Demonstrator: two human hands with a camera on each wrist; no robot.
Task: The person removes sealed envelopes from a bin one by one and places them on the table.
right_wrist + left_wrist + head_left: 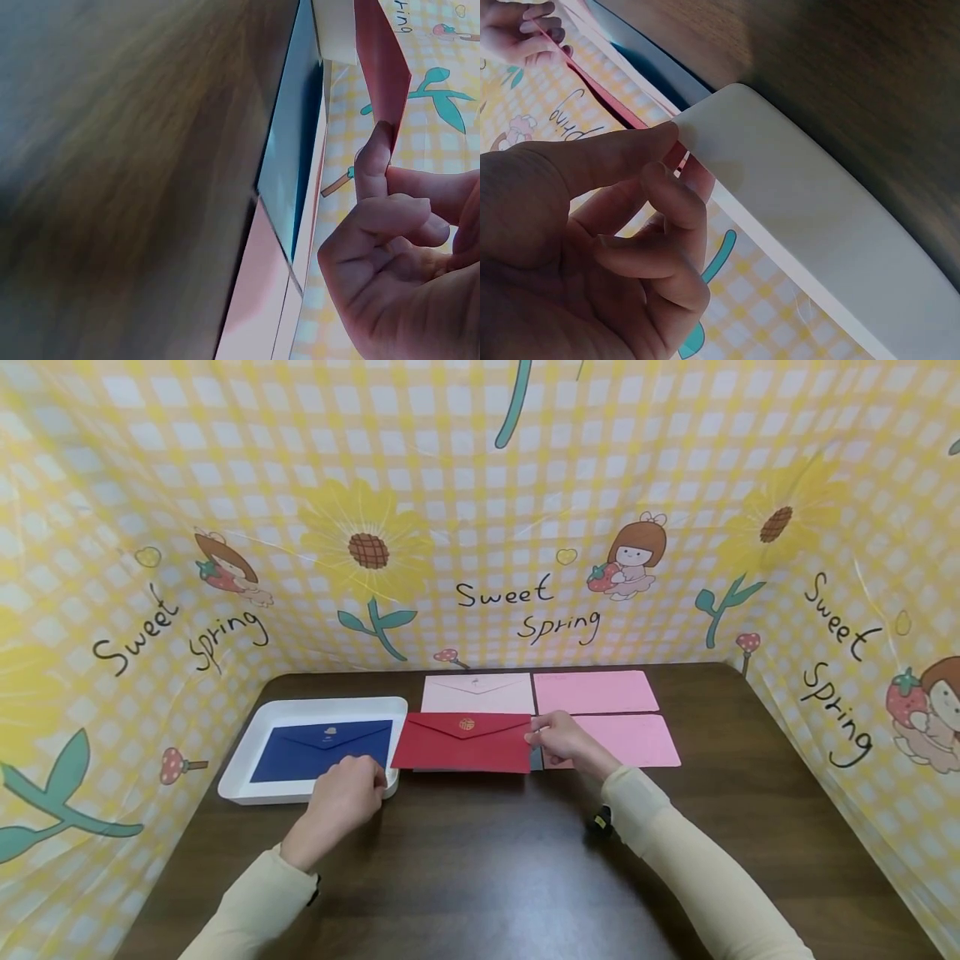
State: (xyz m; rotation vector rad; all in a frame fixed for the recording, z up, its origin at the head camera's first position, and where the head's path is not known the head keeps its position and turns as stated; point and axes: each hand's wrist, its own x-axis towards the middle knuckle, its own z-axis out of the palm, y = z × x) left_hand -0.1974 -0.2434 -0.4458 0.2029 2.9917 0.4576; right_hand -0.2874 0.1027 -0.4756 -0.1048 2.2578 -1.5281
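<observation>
My right hand pinches the right edge of a red envelope with a gold emblem on its flap. In the right wrist view the red envelope is raised above the tabletop, over a grey-blue envelope that it mostly covers in the head view. At the near right corner of a white tray, my left hand grips the rim. The left wrist view shows the thumb on the outer wall of the tray and fingers behind the rim. A dark blue envelope lies in the tray.
A whitish envelope lies behind the red one. Two pink envelopes lie at the right, one behind the other, the nearer partly behind my right hand. A yellow checked cloth hangs behind and beside the dark wooden table.
</observation>
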